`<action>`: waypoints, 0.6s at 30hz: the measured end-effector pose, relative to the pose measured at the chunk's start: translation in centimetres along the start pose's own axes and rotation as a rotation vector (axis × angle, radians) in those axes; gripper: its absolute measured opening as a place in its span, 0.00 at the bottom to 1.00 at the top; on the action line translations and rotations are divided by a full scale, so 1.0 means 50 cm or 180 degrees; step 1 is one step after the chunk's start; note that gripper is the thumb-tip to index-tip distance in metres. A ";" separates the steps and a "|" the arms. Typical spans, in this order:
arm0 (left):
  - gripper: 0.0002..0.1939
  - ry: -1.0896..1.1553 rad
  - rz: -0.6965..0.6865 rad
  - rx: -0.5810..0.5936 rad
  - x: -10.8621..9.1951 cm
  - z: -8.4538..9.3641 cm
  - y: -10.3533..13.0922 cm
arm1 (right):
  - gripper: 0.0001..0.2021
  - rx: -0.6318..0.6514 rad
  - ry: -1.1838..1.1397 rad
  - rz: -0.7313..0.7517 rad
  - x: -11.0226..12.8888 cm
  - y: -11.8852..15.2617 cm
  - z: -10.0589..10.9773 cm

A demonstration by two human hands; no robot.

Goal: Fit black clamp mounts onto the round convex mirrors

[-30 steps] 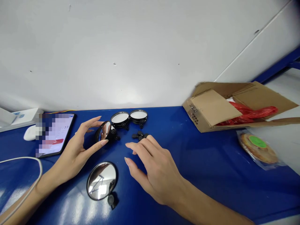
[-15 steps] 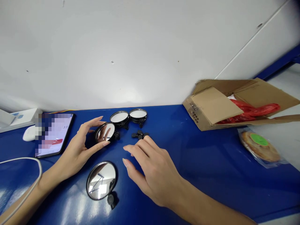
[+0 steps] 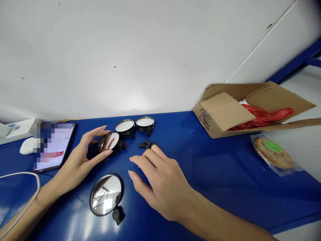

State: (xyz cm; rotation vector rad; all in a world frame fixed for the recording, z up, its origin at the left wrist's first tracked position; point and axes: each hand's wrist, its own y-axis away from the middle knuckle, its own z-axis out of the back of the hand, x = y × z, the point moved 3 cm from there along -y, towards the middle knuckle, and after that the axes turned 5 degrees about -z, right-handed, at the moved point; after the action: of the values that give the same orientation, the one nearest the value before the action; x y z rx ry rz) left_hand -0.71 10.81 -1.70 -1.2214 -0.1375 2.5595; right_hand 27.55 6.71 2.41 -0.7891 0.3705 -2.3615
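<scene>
- Your left hand holds a small round mirror tilted on edge on the blue tabletop; its fingers curve over the top rim and the thumb presses the lower rim, so they are clamped on it.
- Your right hand hovers low, just right of that held mirror, fingers spread apart and empty, their tips close to a small heap of black round pads.
- Just beyond the held mirror, two more mirrors lie side by side, face up, near the wall.
- Nearer you than the held mirror, a larger round mirror lies flat with a black mount piece at its lower edge.
- Judging by this, one mirror is in hand, with no pad picked up yet; I cannot tell whether the three lying mirrors have been worked on.
- Left of the held mirror is a phone; well to its right, an open cardboard box with red plastic inside.
</scene>
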 end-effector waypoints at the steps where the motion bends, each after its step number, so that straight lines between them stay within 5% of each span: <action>1: 0.37 -0.0012 0.0010 0.0005 -0.001 0.000 0.000 | 0.13 -0.0001 0.0006 0.0005 0.000 0.000 0.000; 12: 0.37 -0.0130 0.0107 0.0058 -0.008 0.009 0.008 | 0.10 0.0150 0.0026 0.0066 0.006 0.009 -0.014; 18: 0.33 -0.0670 -0.0463 -0.0438 -0.075 0.015 0.019 | 0.08 0.0583 -0.0060 0.0385 0.020 0.025 -0.039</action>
State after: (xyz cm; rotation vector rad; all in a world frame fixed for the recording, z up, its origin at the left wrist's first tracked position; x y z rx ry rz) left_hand 0.74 8.78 1.35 -0.9448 -0.4383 2.5784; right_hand 26.30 5.22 0.81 -0.6828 0.1853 -2.2360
